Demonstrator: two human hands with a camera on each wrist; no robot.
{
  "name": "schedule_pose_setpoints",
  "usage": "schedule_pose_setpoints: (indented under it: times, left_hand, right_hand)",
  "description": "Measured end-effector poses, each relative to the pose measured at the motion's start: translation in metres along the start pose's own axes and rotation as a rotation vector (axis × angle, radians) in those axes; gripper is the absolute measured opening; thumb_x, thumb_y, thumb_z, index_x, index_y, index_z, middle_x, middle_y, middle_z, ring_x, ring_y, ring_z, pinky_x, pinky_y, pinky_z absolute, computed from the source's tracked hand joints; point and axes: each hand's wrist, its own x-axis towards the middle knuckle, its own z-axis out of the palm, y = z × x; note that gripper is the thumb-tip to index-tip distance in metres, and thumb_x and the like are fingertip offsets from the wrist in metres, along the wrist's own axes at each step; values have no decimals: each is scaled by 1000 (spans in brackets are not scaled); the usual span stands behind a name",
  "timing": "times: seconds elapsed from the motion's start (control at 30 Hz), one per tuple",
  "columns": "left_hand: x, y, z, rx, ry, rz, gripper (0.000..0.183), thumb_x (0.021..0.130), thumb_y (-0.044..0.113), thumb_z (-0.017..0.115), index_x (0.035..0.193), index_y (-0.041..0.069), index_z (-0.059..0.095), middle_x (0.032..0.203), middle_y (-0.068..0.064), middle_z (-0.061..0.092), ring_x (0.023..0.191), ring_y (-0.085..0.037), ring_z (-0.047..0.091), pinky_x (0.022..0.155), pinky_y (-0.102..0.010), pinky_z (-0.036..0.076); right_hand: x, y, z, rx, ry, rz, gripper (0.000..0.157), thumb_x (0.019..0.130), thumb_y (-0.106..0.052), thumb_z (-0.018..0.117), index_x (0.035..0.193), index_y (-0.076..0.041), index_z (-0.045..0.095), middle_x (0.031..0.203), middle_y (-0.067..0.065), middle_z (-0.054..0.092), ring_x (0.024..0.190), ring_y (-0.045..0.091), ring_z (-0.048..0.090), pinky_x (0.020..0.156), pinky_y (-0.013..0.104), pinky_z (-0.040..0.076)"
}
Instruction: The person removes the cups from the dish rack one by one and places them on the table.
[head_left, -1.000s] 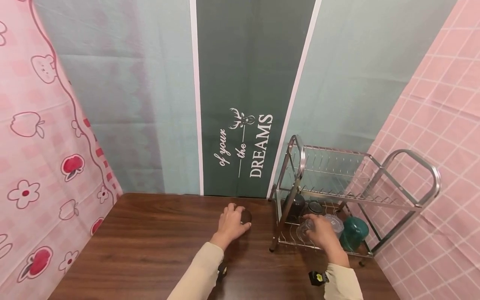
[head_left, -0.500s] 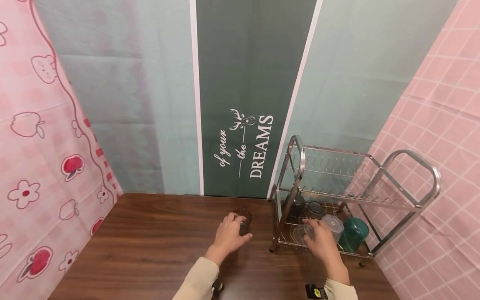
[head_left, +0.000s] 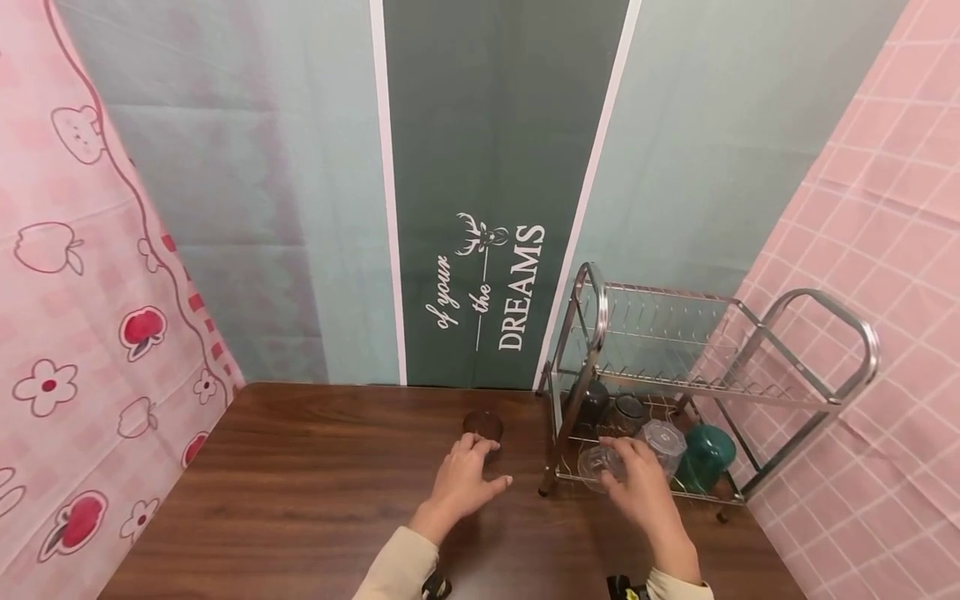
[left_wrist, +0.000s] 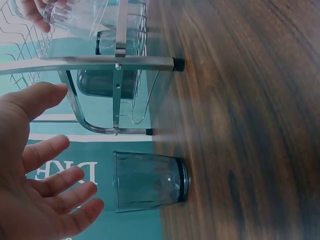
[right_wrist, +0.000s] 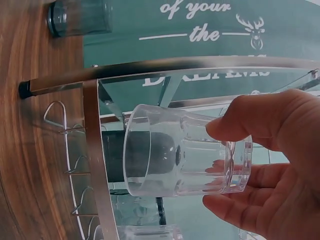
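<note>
My right hand point(head_left: 643, 492) grips a clear plastic cup point(right_wrist: 200, 155) near its base, thumb on one side and fingers on the other. Mouth down, the cup hangs at the front left of the metal dish rack point(head_left: 601, 308), over its lower shelf. My left hand point(head_left: 463, 479) is spread with nothing in it, fingers apart and thumb out. Just beyond its fingertips, a dark tinted glass point(left_wrist: 150, 180) stands upright on the table, and a gap shows between them in the left wrist view.
On the rack's lower shelf stand a dark cup point(head_left: 595, 406), a grey glass point(head_left: 626, 414), another clear cup point(head_left: 664, 446) and a teal cup point(head_left: 707, 458). The brown wooden table point(head_left: 300, 500) meets a printed cloth backdrop point(head_left: 480, 167) behind.
My left hand has drawn back from the tinted glass, leaving it standing. My right hand and the clear cup have shifted slightly towards me at the rack's front.
</note>
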Motion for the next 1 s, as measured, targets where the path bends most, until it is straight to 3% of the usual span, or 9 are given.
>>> schedule_pose_setpoints:
  times: [0.53, 0.83, 1.0]
  left_hand:
    - [-12, 5, 6, -251, -37, 8, 47, 79, 38, 72, 117, 11, 61, 113, -2, 52, 103, -22, 54, 84, -40, 45]
    - [-17, 4, 16, -319, 52, 96, 43, 77, 34, 74, 112, 11, 62, 109, 0, 54, 100, -21, 55, 83, -38, 45]
    - [-20, 4, 24, -463, 57, 73, 43, 79, 34, 73, 113, 13, 62, 109, -1, 57, 99, -20, 55, 80, -36, 47]
  right_hand:
    - [-14, -12, 6, 50, 77, -22, 48, 59, 6, 76, 105, -4, 66, 98, 17, 60, 83, 31, 59, 67, 49, 46]
    - [-25, -20, 17, 131, 129, 3, 50, 57, 4, 80, 104, -8, 67, 100, 12, 63, 80, 21, 58, 61, 36, 45]
    - [-32, -27, 26, 330, 98, 77, 46, 59, 10, 79, 101, -6, 66, 92, 6, 63, 73, 12, 59, 58, 25, 50]
